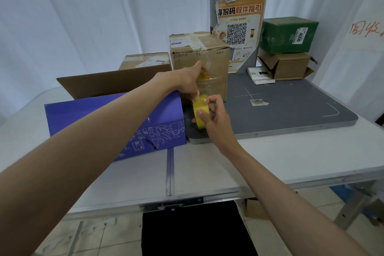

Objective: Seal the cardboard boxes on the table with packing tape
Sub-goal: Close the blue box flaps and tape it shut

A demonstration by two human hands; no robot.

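A: Eyes on the yellow roll of tape (200, 113), it's standing on edge over the near left corner of the dark grey mat (291, 106), just in front of the tall brown box (207, 62).

B: And both hands are working it. The right hand (214, 119) is curling round the roll, thumb on the near face, fingers wrapping over the top.

A: The left hand (188, 82) is reaching in above it, fingertips pinching at the top of the roll, where the loose end seems to be sitting. The tall brown box is standing right behind those knuckles, old clear tape already showing across its top and front.

B: To the left, the purple box (116, 122) is lying on the white table (207, 168) with its brown flap standing up at the back. The left forearm is crossing over it.

A: Behind that one, a lower brown box (145, 61) with a shipping label is sitting against the tall one.

B: Far right, a green box (288, 34) is resting on top of an open-flapped brown box (288, 66), with a small white packet (259, 76) lying beside them on the mat.

A: And an orange poster with a square code (239, 27) is hanging on the grey post behind the mat.
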